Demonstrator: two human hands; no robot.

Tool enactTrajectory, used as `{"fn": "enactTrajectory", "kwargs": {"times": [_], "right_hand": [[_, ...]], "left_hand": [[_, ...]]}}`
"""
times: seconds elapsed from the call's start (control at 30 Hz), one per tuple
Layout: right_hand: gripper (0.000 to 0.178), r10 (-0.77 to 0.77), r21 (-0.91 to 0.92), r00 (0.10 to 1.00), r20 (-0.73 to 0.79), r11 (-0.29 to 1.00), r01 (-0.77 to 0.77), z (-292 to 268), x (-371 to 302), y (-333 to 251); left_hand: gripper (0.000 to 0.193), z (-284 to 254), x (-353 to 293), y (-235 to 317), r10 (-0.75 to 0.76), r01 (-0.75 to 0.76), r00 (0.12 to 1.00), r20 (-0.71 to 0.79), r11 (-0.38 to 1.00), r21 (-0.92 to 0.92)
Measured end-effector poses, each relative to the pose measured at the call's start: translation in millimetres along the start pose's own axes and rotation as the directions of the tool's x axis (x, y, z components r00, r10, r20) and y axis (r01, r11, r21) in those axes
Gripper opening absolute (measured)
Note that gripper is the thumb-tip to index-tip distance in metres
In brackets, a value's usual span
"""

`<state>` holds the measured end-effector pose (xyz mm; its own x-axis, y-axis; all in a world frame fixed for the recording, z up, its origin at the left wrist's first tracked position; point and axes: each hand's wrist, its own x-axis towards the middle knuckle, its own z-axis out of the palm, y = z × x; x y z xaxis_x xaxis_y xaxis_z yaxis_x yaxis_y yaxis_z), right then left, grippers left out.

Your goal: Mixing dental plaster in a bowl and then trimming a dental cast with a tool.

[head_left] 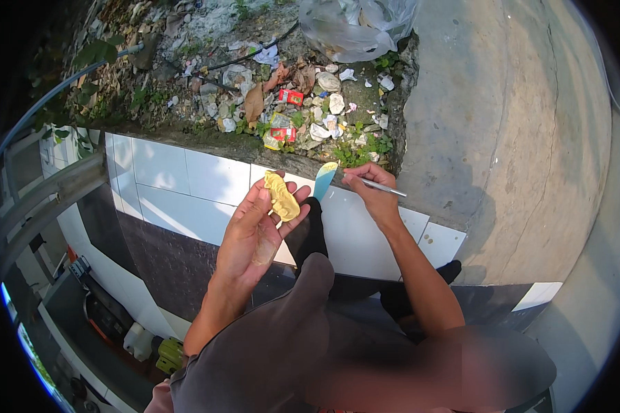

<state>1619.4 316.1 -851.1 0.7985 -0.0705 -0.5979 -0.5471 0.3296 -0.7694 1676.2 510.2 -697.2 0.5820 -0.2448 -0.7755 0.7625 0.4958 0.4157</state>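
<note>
My left hand [255,220] is palm up, with the thumb and fingers closed around a small yellow moulded figure [280,197], its surface lumpy and uneven. What the figure depicts I cannot make out. To its right, my right hand [373,189] pinches a slim silver pen-like tool [386,188], whose shaft points out to the right. The tool's working end is hidden by the fingers. The tool and the figure are apart. Between the hands, a flat teal piece [324,180] with a yellowish tip juts out past my black-covered foot [312,230].
White tiles [162,165] edge a strip of rubble and litter [310,124] ahead, with red packets [291,97] and a clear plastic bag [358,31]. Cracked concrete [510,138] lies on the right. Metal bars [55,182] and a green-yellow object [170,354] are on the left.
</note>
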Motion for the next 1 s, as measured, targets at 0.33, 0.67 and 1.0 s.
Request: {"fn": "enactTrajectory", "kwargs": {"times": [0.33,0.67,1.0], "right_hand": [[0.01,-0.475,0.252,0.867,0.154,0.867,0.43,33.1,-65.2,-148.6],[0.025,-0.729,-0.033,0.633,0.26,0.648,0.761,56.7,-104.0,-192.0],[0.018,-0.735,0.023,0.657,0.165,0.669,0.743,75.8,-108.9,-187.0]], "left_hand": [[0.032,29.1,-14.7,13.7,0.423,-0.526,0.817,0.392,0.825,0.208],[0.036,49.4,-31.9,31.0,0.534,-0.742,0.645,0.547,0.609,0.28],[0.039,48.3,-35.7,34.3,0.588,-0.788,0.611,0.531,0.518,0.334]]}}
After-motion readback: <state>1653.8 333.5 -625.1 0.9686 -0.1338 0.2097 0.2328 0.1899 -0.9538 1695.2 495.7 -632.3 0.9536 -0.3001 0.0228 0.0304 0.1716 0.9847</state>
